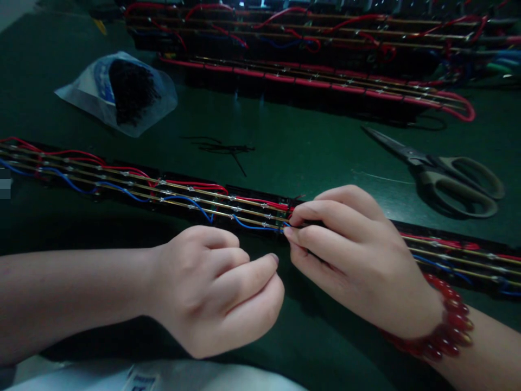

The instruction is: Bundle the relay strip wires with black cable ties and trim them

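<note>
A long narrow strip assembly (191, 202) with brass-coloured rods, red wires and blue wires lies slantwise across the table. My right hand (345, 244), wearing a red bead bracelet (451, 320), is over the strip, its fingertips pinched together at the strip's near edge beside a blue wire (254, 226). What sits between those fingertips is too small to make out. Close by, a dark tie (291, 205) goes around the strip. My left hand (223, 290) is closed just in front of the strip, thumb against the curled forefinger; anything inside it is hidden.
Several loose thin black ties (228, 147) lie behind the strip. A clear bag (130, 98) of black strands stands at back left. Scissors (451, 179) rest at right, blades pointing left. More wired strips (309, 81) occupy the back of the green table (293, 133).
</note>
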`<state>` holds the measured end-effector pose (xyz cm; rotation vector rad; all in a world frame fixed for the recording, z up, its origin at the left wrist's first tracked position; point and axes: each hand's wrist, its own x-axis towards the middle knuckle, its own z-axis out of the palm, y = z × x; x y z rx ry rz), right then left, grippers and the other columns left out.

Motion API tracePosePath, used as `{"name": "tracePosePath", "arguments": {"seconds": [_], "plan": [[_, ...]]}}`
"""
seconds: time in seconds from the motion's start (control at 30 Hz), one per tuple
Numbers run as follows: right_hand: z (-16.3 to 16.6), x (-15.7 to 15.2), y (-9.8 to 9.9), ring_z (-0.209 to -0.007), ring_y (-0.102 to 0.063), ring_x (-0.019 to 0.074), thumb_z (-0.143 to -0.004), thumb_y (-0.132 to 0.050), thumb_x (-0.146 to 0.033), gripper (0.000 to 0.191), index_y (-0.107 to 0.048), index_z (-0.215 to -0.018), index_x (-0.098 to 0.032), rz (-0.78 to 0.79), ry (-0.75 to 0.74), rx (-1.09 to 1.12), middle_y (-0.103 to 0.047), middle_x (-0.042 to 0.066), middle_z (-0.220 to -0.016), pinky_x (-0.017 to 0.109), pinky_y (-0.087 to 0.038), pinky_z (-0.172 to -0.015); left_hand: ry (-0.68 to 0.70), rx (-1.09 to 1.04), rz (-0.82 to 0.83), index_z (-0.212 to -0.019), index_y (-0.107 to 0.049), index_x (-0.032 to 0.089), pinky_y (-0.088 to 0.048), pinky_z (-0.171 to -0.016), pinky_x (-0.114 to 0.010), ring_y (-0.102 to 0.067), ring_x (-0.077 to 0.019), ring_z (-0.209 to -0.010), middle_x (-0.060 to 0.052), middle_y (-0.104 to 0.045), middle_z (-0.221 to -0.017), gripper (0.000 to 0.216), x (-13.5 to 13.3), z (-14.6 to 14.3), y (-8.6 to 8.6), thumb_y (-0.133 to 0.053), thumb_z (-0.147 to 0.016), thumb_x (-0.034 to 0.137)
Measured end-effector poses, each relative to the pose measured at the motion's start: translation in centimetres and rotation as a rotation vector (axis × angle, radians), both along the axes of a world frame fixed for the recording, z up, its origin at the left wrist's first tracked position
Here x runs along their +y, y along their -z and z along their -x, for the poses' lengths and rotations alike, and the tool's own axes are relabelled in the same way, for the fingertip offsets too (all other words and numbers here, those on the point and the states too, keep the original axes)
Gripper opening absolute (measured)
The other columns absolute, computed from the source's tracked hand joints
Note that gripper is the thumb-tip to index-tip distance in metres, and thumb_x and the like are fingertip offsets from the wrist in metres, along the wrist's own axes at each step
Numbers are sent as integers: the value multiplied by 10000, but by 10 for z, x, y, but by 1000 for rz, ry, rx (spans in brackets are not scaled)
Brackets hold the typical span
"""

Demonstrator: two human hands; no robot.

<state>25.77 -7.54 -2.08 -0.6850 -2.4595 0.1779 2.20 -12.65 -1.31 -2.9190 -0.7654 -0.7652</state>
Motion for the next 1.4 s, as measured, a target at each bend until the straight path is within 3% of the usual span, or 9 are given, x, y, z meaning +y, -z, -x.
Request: {"name": "tracePosePath", "arguments": {"seconds": [0.63, 0.8, 0.97, 1.07, 1.4], "plan": [[-1, 0, 1, -866, -623, 212, -901, -717, -101, 154, -642, -798, -187, -58, 0, -27, -751, 75, -957, 380, -590, -774, 58, -53, -38, -968, -780, 215, -494, -525, -314, -647, -136, -682, -83, -786, -1118, 96, 6, 1, -1, -755, -879, 238], [-1, -1, -1, -848, -652, 206, -953, -701, -188, 148, -672, -808, -185, -59, -1, -13, -757, 74, -925, 376, -595, -725, -13, -65, -28, -902, -765, 253, -520, -524, -293, -640, -117, -678, -32, -792, -1079, 44, 4, -2, 0, -756, -869, 225], [2, -1, -1, -838, -650, 186, -951, -695, -140, 197, -641, -772, -199, -73, 10, -14, -756, 53, -893, 362, -596, -728, -52, -77, -7, -889, -762, 257, -502, -522, -306, -636, -110, -662, -13, -800, -1064, 110, -2, -5, 1, -779, -834, 163], [3, 0, -2, -843, -643, 186, -936, -709, -122, 178, -641, -781, -179, -68, 7, 0, -756, 68, -898, 360, -597, -743, -55, -98, -9, -913, -771, 256, -491, -520, -317, -632, -116, -668, -18, -794, -1081, 69, -3, -5, 4, -779, -856, 219], [4, -1, -4, -855, -652, 199, -923, -702, -115, 129, -648, -823, -176, -33, 4, 12, -761, 75, -915, 360, -597, -766, 36, -83, -104, -945, -777, 242, -597, -623, -290, -689, -124, -743, -25, -796, -1083, 58, 10, 4, 5, -755, -897, 265]]}}
